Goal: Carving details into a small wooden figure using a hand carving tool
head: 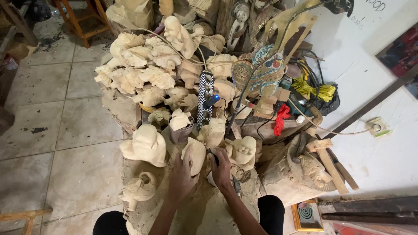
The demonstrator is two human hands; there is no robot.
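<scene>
Pale raw wood filled the left hand (pixel 182 174): its fingers wrapped around the side of a small unfinished carving (pixel 194 154), holding it upright on the sawdust-covered block (pixel 204 213) between the person's knees. The right hand (pixel 220 167) sat just beside the carving's right edge, closed around a dark-handled tool (pixel 213 156) whose tip met the wood; how the tool ended could not be made out.

Just right of the right hand stood a carved head with a round face (pixel 243 151), nearly touching the knuckles. Left of the left hand rested a larger smooth carved figure (pixel 145 144), and below that, near the wrist, a smaller rounded piece with a loop (pixel 138 188). Straight beyond the hands a black-and-white checkered power strip (pixel 204 100) stood on end with a blue light on it, among a heap of pale carved figures (pixel 139 69) rising farther away. Farther right of the right hand lay a large carved mask (pixel 300 172), a wooden mallet (pixel 327 159) and a red rag (pixel 281 118). Grey floor tiles (pixel 56 130) spread well to the left.
</scene>
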